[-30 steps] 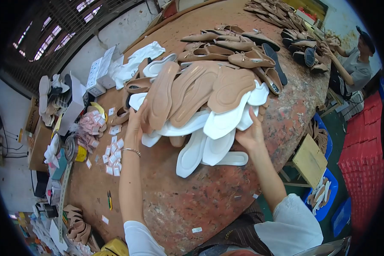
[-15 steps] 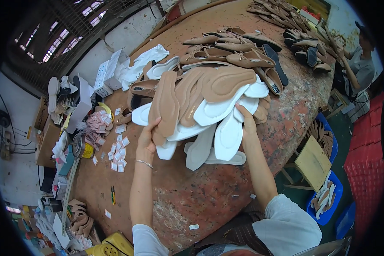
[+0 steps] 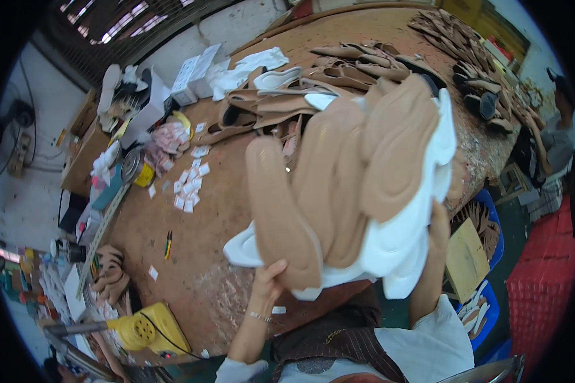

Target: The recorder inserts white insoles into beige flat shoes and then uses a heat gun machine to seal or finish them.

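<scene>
A loose stack of shoe insoles, some tan (image 3: 396,153) and some white (image 3: 407,249), is lifted above the table close to me. My left hand (image 3: 271,281) is closed on its lower left edge, the thumb lying over a tan insole. On the right side my right hand (image 3: 437,233) grips the white insoles, with most of its fingers hidden behind them. Just beyond the stack, tan flat shoes (image 3: 345,76) lie heaped on the worktable (image 3: 204,255).
Small white tags (image 3: 188,185) are scattered left of the stack. A yellow lamp-like device (image 3: 153,329) stands at the near left edge. At right are a wooden stool (image 3: 466,258), blue baskets (image 3: 489,309) with insoles, red stacked boxes (image 3: 543,274) and another person (image 3: 559,147).
Both hands have lifted the insole stack off the table and drawn it nearer to me. The view has shifted, so the table's things appear further right.
</scene>
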`<act>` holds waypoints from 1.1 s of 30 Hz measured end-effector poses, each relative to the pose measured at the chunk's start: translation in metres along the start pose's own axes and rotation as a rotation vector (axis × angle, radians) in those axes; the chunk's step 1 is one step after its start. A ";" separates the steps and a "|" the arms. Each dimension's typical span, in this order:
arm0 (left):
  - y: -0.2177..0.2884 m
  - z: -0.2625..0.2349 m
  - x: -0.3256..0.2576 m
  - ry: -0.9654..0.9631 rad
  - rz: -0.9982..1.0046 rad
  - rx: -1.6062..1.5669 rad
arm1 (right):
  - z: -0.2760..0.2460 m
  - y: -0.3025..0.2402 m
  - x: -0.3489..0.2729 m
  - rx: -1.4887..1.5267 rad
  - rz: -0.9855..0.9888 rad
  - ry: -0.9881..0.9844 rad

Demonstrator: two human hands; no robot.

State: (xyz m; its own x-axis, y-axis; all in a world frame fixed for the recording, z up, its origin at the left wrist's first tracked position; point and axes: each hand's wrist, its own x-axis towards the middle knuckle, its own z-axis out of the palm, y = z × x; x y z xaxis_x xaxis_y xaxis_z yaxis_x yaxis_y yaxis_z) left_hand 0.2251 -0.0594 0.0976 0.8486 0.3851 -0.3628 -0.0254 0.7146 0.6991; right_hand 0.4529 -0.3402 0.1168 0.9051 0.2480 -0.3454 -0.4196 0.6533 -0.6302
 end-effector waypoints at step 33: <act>0.076 0.010 0.392 0.052 0.441 0.653 | 0.044 0.152 0.083 -1.470 -0.522 -0.094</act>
State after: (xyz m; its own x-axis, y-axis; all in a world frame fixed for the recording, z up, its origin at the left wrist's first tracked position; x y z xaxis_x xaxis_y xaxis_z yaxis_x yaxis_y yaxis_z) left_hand 0.5611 0.1403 0.0147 0.8060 0.5917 0.0154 -0.0249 0.0079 0.9997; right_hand 0.4673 -0.1894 0.0228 0.9441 0.3040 0.1275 0.2842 -0.5546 -0.7821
